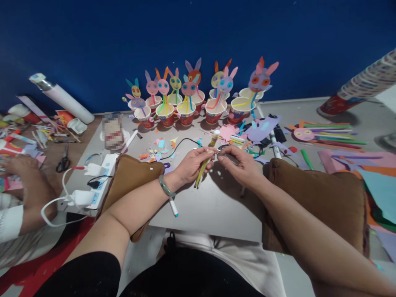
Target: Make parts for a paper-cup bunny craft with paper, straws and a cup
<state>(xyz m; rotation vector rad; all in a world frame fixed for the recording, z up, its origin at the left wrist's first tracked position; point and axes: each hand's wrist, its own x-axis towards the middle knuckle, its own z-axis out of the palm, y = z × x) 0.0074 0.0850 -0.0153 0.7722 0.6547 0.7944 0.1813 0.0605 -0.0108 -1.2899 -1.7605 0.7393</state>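
Observation:
My left hand [195, 164], wearing a bangle at the wrist, is closed on a yellow pipe cleaner [200, 175]. Its two ends hang down below my fingers. Close beside it, my right hand [239, 163] has thumb and forefinger pinched together. Something small and dark may sit between those fingertips, too small to name. Just beyond my hands a glue stick [214, 137] stands upright on the grey table [216, 214]. A white marker [173, 207] with a blue tip lies under my left wrist.
Paper cups [186, 113] with paper rabbit heads line the blue wall. Pipe cleaners [334, 134] and coloured paper [380, 185] lie right, beside a cup stack [355, 88]. Brown cushions [318, 206] flank my arms. Left are a power strip [102, 185], scissors [64, 160] and another person's hand [18, 169].

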